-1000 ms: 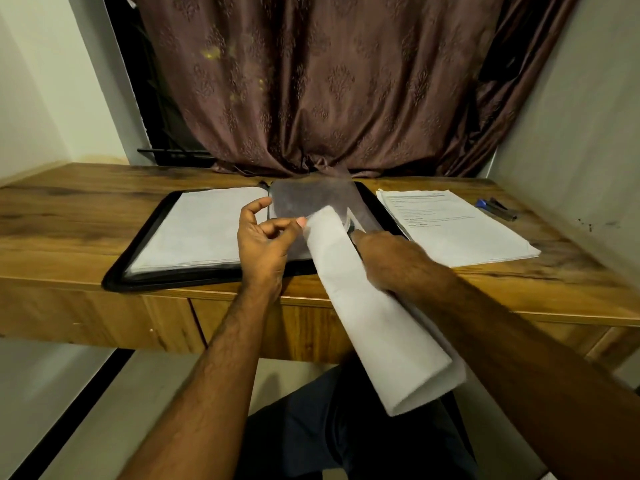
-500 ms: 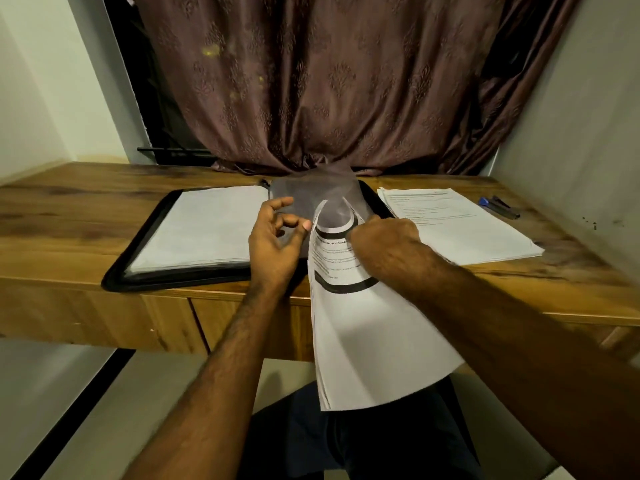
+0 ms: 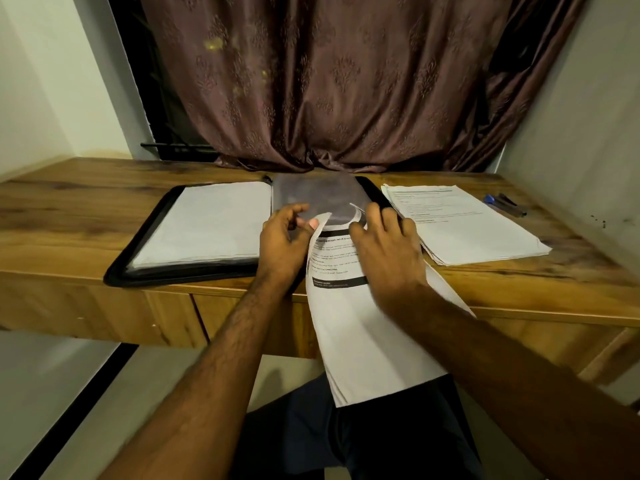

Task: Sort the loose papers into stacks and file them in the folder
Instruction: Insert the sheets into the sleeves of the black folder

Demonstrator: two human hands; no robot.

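Observation:
A black zip folder (image 3: 145, 244) lies open on the wooden desk, white sheets (image 3: 207, 223) on its left half and a clear plastic sleeve (image 3: 318, 195) on its right half. A printed paper bundle (image 3: 360, 334) curves from the sleeve's mouth down over the desk edge toward my lap. My left hand (image 3: 284, 240) pinches the sleeve's near edge beside the paper's top left corner. My right hand (image 3: 384, 251) grips the paper's top from above. A loose stack of printed papers (image 3: 464, 226) sits to the right of the folder.
Blue and dark pens (image 3: 504, 204) lie at the desk's far right, near the wall. A brown curtain (image 3: 329, 81) hangs behind the desk. The desk's front edge (image 3: 519, 308) has drawers below it.
The paper bundle has unrolled and turned its printed side up, and its top has moved forward to the sleeve. Both hands have shifted forward with it.

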